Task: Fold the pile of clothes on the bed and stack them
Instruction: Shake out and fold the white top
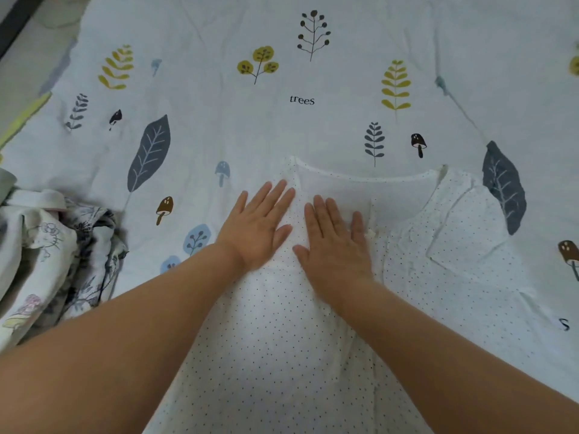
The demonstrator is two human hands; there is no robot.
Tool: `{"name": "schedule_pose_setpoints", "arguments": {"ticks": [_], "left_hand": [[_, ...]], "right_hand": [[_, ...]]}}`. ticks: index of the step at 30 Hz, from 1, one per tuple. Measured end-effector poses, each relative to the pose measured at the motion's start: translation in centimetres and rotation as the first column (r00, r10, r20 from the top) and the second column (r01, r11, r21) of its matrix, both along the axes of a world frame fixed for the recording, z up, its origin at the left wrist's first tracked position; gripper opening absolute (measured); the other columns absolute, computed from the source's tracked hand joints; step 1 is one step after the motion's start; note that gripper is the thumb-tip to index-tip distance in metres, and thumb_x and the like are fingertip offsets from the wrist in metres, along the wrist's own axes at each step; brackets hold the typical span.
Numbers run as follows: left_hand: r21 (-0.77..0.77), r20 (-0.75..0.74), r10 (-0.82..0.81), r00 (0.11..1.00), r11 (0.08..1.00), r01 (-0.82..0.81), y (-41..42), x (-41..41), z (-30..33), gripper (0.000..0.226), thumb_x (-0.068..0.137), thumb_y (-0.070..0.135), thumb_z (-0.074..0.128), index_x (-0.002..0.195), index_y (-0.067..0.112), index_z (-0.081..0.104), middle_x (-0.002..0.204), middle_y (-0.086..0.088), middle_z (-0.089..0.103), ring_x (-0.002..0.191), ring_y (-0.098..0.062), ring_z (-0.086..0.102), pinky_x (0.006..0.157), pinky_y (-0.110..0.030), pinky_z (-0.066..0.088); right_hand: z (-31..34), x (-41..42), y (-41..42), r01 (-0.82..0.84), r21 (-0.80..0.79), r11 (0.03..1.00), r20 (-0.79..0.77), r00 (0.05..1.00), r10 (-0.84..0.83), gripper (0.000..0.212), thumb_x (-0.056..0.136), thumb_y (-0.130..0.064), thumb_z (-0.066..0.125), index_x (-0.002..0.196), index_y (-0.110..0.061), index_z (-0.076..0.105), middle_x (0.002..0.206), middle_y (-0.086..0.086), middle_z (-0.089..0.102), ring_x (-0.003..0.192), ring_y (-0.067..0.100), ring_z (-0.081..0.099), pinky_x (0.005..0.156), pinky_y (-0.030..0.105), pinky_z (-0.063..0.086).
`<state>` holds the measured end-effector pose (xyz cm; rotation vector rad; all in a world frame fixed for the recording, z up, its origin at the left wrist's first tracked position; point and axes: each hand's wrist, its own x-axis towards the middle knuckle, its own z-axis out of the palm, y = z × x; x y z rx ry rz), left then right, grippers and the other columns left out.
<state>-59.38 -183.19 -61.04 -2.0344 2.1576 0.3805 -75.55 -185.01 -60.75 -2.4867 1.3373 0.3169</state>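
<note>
Head view — left hand [260, 228] and right hand [333, 242], fingers straight, flat on dotted white garment [282, 339] — nothing gripped.

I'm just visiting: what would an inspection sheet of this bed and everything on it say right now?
Surface: bed sheet, pale, printed with leaves, mushrooms and the word "trees".
Job's things: white dotted garment spread flat; unfolded pile of clothes at the left edge.
Clutter: nothing seen.
Hands: left hand and right hand lie flat, side by side, pressing on the garment.
Cables: nothing seen.
Surroundings: dark strip at the top left corner, unclear what.
</note>
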Motion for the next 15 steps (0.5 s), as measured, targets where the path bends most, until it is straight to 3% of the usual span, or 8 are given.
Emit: {"name": "schedule_pose_setpoints", "arguments": {"ticks": [2,6,12,15], "left_hand": [[0.074,0.052,0.015,0.999,0.997,-0.019,-0.2,-0.1,-0.7,0.059,0.098,0.046,0.012,0.141,0.028,-0.023,0.153,0.008,-0.024,0.143,-0.015,-0.019,0.115,-0.039,-0.011],[0.171,0.089,0.026,0.996,0.984,-0.041,-1.0,-0.6,0.4,0.063,0.098,0.047,0.015,0.145,0.025,-0.020,0.155,0.004,-0.024,0.143,-0.017,-0.019,0.115,-0.043,-0.008],[-0.037,-0.190,0.239,0.952,0.967,-0.251,2.0,-1.8,5.3,0.065,0.097,0.035,0.038,0.150,0.017,0.006,0.159,-0.005,0.001,0.145,-0.023,0.007,0.117,-0.041,0.008],[-0.049,-0.235,0.311,0.921,0.942,-0.331,6.3,-2.0,6.7,0.063,0.095,0.027,0.046,0.149,0.012,0.018,0.157,-0.010,0.010,0.144,-0.026,0.013,0.116,-0.039,0.012]], "right_hand": [[-0.8,-0.1,-0.1,0.006,0.026,1.000,-0.042,0.999,-0.005,0.063,0.098,-0.048,0.008,0.133,-0.016,-0.033,0.143,-0.001,-0.039,0.139,0.017,-0.030,0.106,0.046,-0.023],[-0.2,0.2,-0.4,0.006,0.073,0.997,-0.042,0.999,-0.003,0.065,0.098,-0.047,0.011,0.142,-0.016,-0.025,0.153,0.003,-0.029,0.140,0.018,-0.027,0.108,0.045,-0.021],[5.5,-3.5,1.7,0.078,0.037,0.996,0.301,0.950,-0.085,0.056,0.100,-0.035,0.027,0.150,-0.020,0.006,0.158,0.002,-0.007,0.143,0.013,-0.015,0.111,0.033,-0.012],[7.8,-7.7,4.3,0.189,0.023,0.982,0.355,0.916,-0.185,0.052,0.098,-0.028,0.038,0.148,-0.018,0.024,0.158,0.003,0.010,0.145,0.015,0.001,0.113,0.029,-0.002]]}}
